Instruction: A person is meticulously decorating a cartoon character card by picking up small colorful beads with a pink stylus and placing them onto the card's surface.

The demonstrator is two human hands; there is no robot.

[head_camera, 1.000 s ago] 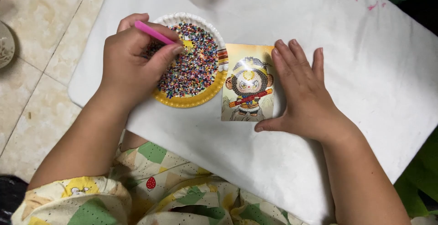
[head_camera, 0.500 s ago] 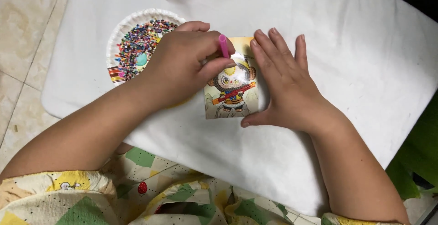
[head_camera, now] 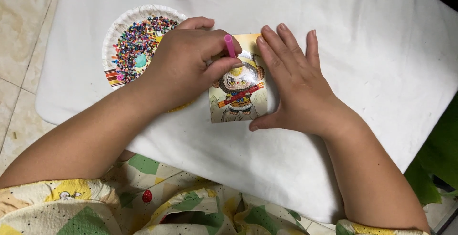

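The left hand [head_camera: 183,68] grips a pink pen [head_camera: 230,45], its tip seemingly on the small picture card [head_camera: 238,94] (the fingers hide the exact spot). The right hand [head_camera: 298,89] lies flat and open, holding nothing, pressing the card's right edge onto the white-covered bench [head_camera: 358,39]. Just left of the card, a paper plate [head_camera: 119,30] of coloured beads [head_camera: 136,46] sits partly under the left hand.
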